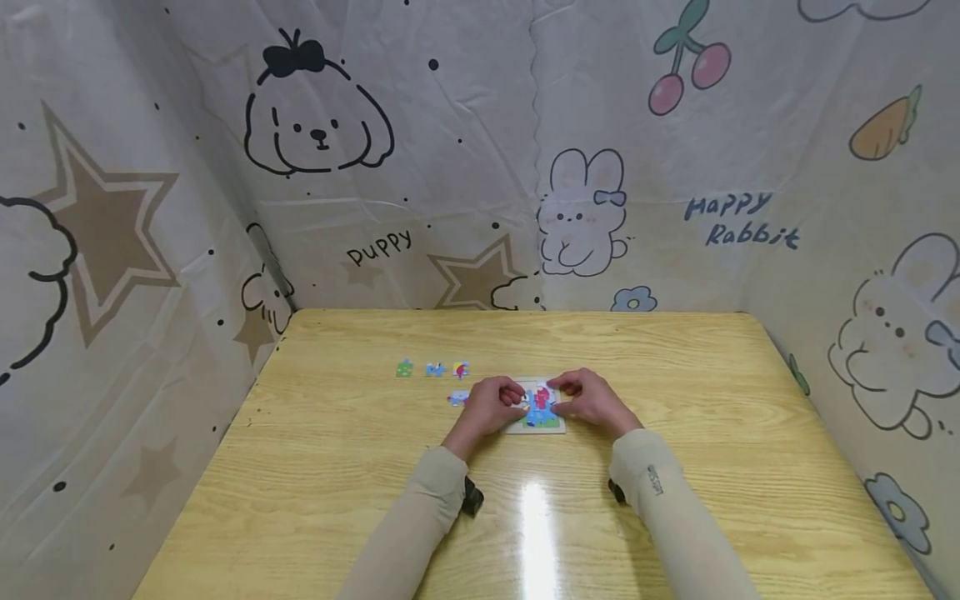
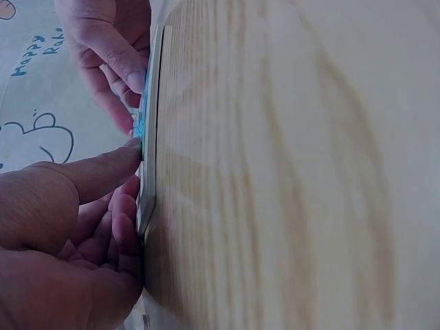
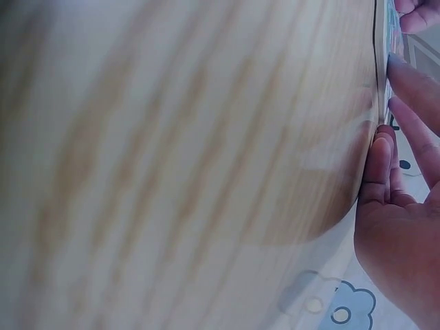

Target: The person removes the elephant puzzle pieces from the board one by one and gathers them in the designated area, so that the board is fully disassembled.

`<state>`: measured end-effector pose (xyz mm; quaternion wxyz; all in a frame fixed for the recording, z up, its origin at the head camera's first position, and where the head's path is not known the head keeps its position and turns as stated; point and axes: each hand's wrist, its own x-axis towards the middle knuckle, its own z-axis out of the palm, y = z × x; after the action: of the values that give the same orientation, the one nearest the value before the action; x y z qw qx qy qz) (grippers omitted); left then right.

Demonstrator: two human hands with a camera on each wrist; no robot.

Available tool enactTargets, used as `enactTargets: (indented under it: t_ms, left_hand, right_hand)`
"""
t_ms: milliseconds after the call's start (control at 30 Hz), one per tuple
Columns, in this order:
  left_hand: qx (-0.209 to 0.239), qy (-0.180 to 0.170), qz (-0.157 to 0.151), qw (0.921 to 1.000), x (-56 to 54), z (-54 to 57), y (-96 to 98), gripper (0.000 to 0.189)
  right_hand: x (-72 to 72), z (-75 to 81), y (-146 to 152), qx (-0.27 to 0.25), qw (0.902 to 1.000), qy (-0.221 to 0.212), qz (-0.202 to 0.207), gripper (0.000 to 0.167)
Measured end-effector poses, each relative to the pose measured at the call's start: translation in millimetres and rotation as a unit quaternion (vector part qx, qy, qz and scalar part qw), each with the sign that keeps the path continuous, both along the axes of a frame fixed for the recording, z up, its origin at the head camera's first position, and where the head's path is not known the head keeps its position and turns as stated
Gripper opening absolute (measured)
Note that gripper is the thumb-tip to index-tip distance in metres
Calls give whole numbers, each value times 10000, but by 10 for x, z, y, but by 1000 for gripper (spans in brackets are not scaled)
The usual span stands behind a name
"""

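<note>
A small square jigsaw puzzle [image 1: 540, 407] in blue, red and green lies in a pale wooden tray [image 1: 551, 431] on the table. My left hand [image 1: 491, 407] is over the tray's left side. In the left wrist view its straight thumb [image 2: 103, 170] touches the puzzle's face, while the other fingers bend beside the tray's edge [image 2: 152, 144]. From the right, my right hand [image 1: 592, 398] touches the puzzle with thumb and forefinger held apart; its remaining fingers [image 3: 377, 165] curl near the tray's rim. The left hand covers part of the puzzle.
Left of the tray lie several loose pieces: a green one [image 1: 405, 369], a blue one [image 1: 435, 369], a yellow and red one [image 1: 461, 368], and a pale blue one [image 1: 457, 398] close to the left hand. Printed cloth [image 1: 450, 192] hangs behind the wooden table [image 1: 337, 500].
</note>
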<state>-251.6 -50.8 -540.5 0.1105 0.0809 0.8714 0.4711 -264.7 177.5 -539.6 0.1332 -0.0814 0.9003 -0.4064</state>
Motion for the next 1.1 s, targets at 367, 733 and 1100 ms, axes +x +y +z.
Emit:
enactTargets:
  t_ms: [367,733,1100]
  left_hand:
    - [309,186,-142,9992,24,6,-2,25]
    - [436,237,-185,9986,29,2,1,23]
    - [223,215,-299,9991,-1,24,-28,25]
  right_hand:
    - [14,22,-18,24,10000,6,31,42]
    - [6,-10,-7,4,10000,13,-4,41]
    - [5,-14,7,-5,10000,23,18,40]
